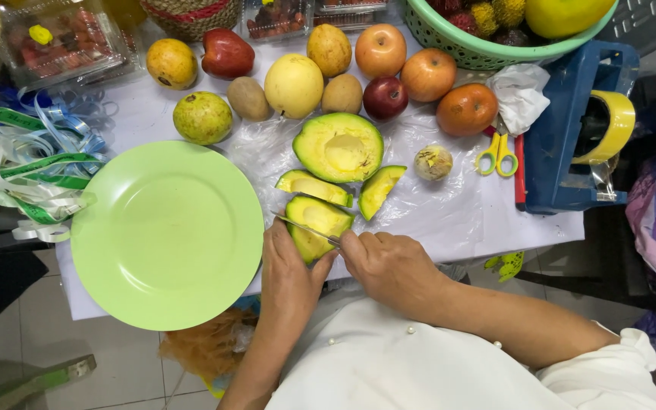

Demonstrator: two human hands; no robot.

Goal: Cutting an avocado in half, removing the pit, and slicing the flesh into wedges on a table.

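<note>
The left hand (291, 266) has its grip clamped on an avocado piece (314, 226), fingers curled over its near side, pressing it onto the crinkled clear plastic sheet (434, 205) that covers the desk (495, 228). The right hand (389, 266) has its grip closed around the handle of a knife (307, 228); the thin metal blade lies across the piece, its long axis running from the right grip away to the left and slightly farther off, tip pointing toward the plate (168, 235). The piece is a chunky wedge, smooth pale yellow-green flesh up, dark skin at the rim.

Just beyond the left grip lie two slimmer avocado wedges (313, 186), and past them a pitted avocado half (339, 146), hollow side up. Left of the left grip sits the round, glossy light-green plate. Farther out stand smooth apples, pears and rough brown kiwis; right of the right grip, well apart, lie small yellow-handled scissors (497, 154).
</note>
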